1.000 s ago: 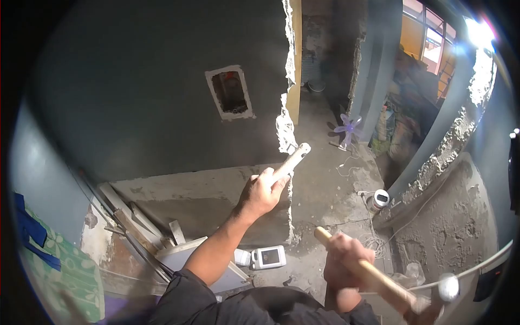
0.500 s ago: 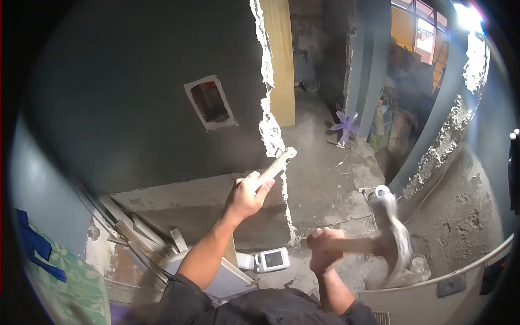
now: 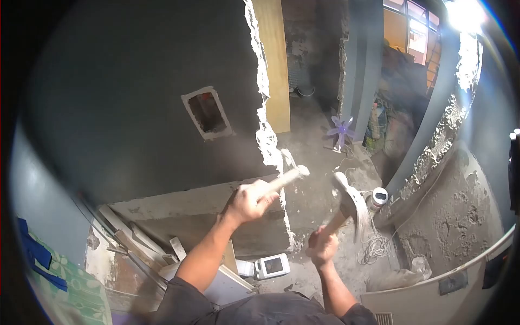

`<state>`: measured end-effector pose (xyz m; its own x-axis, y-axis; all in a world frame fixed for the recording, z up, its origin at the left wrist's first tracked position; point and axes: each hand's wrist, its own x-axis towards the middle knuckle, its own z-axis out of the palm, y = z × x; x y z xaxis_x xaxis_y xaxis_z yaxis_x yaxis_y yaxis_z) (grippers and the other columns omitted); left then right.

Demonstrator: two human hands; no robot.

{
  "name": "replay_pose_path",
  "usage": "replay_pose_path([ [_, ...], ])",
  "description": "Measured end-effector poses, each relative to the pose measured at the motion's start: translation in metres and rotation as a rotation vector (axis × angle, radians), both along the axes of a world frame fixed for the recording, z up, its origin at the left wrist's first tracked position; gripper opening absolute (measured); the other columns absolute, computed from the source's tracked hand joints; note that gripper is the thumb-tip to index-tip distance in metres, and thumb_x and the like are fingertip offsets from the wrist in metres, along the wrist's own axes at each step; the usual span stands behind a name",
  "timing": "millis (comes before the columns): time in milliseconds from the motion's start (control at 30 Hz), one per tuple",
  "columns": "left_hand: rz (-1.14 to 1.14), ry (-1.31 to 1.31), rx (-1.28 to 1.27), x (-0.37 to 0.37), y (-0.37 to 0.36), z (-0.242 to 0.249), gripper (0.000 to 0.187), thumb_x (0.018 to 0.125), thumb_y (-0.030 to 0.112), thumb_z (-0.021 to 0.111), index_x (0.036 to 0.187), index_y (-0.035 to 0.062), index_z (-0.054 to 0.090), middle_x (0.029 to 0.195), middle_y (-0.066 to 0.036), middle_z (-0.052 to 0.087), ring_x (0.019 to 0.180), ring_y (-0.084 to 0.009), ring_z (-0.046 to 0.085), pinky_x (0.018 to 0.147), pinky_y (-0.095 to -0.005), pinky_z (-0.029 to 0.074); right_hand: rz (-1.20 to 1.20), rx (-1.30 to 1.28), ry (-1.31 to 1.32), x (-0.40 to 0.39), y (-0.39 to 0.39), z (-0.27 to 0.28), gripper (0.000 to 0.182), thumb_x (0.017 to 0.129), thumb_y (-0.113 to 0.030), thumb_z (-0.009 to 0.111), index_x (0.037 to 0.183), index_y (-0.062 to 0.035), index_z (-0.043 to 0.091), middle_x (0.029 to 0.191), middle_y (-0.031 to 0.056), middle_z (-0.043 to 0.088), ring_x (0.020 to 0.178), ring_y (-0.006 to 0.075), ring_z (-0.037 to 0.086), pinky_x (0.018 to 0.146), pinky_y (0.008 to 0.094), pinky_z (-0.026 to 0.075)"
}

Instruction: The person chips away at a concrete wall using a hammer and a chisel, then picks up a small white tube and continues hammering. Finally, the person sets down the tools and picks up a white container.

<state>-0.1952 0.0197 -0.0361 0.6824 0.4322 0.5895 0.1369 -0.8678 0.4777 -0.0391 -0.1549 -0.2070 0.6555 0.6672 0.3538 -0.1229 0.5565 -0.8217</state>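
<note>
My left hand (image 3: 250,201) is closed round a dusty, pale chisel (image 3: 284,180). It holds the tool at the broken edge of the dark grey wall (image 3: 135,108), and the chisel's free end points up and to the right. Behind that end, a pale fragment (image 3: 288,157) shows beside the chipped white edge (image 3: 266,142). Lower right, my right hand (image 3: 323,246) grips a claw hammer (image 3: 351,200) by its wooden handle. The hammer head is raised, apart from the chisel, to its right.
A rectangular hole (image 3: 207,112) opens in the wall. Boards (image 3: 142,246) lean at lower left. A white jug (image 3: 272,266) stands on the dusty floor near my body. Further right are a coiled cable (image 3: 375,248), a white canister (image 3: 378,198) and a purple fan (image 3: 341,130).
The hammer has swung up and left from a sideways position towards the chisel. The chisel's free end has tipped lower and to the right. My view has shifted slightly.
</note>
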Motion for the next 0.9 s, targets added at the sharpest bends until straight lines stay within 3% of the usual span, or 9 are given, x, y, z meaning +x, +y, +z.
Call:
replay_pose_path([
  [100, -0.004, 0.102, -0.185, 0.002, -0.035, 0.023, 0.024, 0.091, 0.022, 0.069, 0.106, 0.0039, 0.065, 0.081, -0.013, 0.068, 0.07, -0.0323, 0.068, 0.067, -0.037, 0.054, -0.067, -0.042, -0.116, 0.003, -0.024, 0.013, 0.077, 0.086, -0.075, 0.053, 0.095, 0.001, 0.053, 0.066, 0.0032, 0.052, 0.054, 0.0118, 0.05, 0.05, 0.0264, 0.041],
  [233, 0.002, 0.103, -0.119, -0.002, -0.035, 0.007, 0.027, 0.093, 0.026, 0.068, 0.107, 0.0036, 0.063, 0.079, -0.013, 0.067, 0.068, -0.0304, 0.068, 0.066, -0.0375, 0.053, 0.063, -0.012, -0.16, 0.013, -0.044, 0.012, 0.073, 0.086, -0.073, 0.057, 0.095, -0.0014, 0.05, 0.069, 0.0029, 0.052, 0.058, 0.0116, 0.049, 0.053, 0.0265, 0.041],
  [333, 0.145, -0.007, -0.111, -0.006, -0.03, 0.003, 0.031, 0.097, 0.031, 0.063, 0.104, 0.0019, 0.061, 0.071, -0.015, 0.063, 0.062, -0.0291, 0.065, 0.061, -0.0352, 0.051, 0.129, -0.018, -0.147, 0.015, -0.05, 0.006, 0.068, 0.09, -0.07, 0.054, 0.092, -0.0028, 0.05, 0.067, 0.0012, 0.048, 0.057, 0.0107, 0.045, 0.052, 0.0266, 0.037],
  [500, 0.262, -0.062, -0.056, 0.001, -0.013, 0.022, 0.029, 0.098, 0.027, 0.062, 0.092, -0.0006, 0.056, 0.062, -0.019, 0.057, 0.056, -0.038, 0.062, 0.051, -0.04, 0.047, 0.104, -0.154, -0.216, 0.016, -0.052, 0.043, 0.066, 0.096, -0.068, 0.043, 0.089, -0.0022, 0.05, 0.063, 0.0016, 0.049, 0.054, 0.0102, 0.045, 0.05, 0.0258, 0.036],
  [633, 0.27, -0.083, -0.065, 0.003, -0.009, 0.018, 0.03, 0.098, 0.027, 0.063, 0.086, 0.0005, 0.054, 0.06, -0.02, 0.057, 0.056, -0.0405, 0.061, 0.05, -0.0414, 0.046, 0.039, -0.093, -0.245, 0.014, -0.047, 0.07, 0.069, 0.096, -0.069, 0.039, 0.087, -0.0016, 0.049, 0.061, 0.0017, 0.046, 0.052, 0.0124, 0.045, 0.05, 0.0272, 0.038],
  [700, 0.282, -0.092, -0.058, 0.004, -0.008, 0.013, 0.03, 0.098, 0.027, 0.063, 0.085, 0.0008, 0.054, 0.06, -0.02, 0.056, 0.056, -0.0413, 0.061, 0.05, -0.0418, 0.046, -0.074, 0.163, -0.17, 0.008, -0.044, 0.088, 0.072, 0.093, -0.072, 0.045, 0.097, -0.0002, 0.048, 0.073, 0.0067, 0.047, 0.061, 0.017, 0.051, 0.052, 0.0298, 0.043],
  [767, 0.306, -0.15, 0.042, 0.006, -0.007, 0.01, 0.03, 0.098, 0.026, 0.063, 0.084, 0.001, 0.053, 0.059, -0.02, 0.056, 0.056, -0.0418, 0.061, 0.048, -0.0428, 0.045, 0.15, 0.519, -0.101, 0.008, -0.034, 0.102, 0.045, 0.097, -0.049, 0.049, 0.088, -0.0055, 0.041, 0.069, 0.0053, 0.037, 0.06, 0.0203, 0.047, 0.056, 0.0362, 0.043],
  [833, 0.312, -0.166, 0.014, 0.007, -0.01, 0.013, 0.031, 0.098, 0.026, 0.063, 0.083, 0.0014, 0.052, 0.058, -0.02, 0.055, 0.055, -0.0419, 0.061, 0.047, -0.043, 0.044, 0.055, 0.588, -0.149, -0.005, -0.023, 0.12, 0.042, 0.095, -0.044, 0.05, 0.083, -0.0039, 0.043, 0.067, 0.0062, 0.039, 0.059, 0.0204, 0.045, 0.056, 0.0374, 0.043],
  [900, 0.318, -0.108, -0.053, 0.007, -0.015, 0.02, 0.031, 0.098, 0.026, 0.062, 0.082, 0.0018, 0.051, 0.058, -0.02, 0.055, 0.055, -0.0417, 0.061, 0.046, -0.0431, 0.044, 0.029, 0.327, -0.283, -0.004, -0.001, 0.099, 0.05, 0.096, -0.05, 0.047, 0.074, -0.0042, 0.044, 0.06, 0.0059, 0.041, 0.054, 0.0196, 0.043, 0.054, 0.0375, 0.043],
])
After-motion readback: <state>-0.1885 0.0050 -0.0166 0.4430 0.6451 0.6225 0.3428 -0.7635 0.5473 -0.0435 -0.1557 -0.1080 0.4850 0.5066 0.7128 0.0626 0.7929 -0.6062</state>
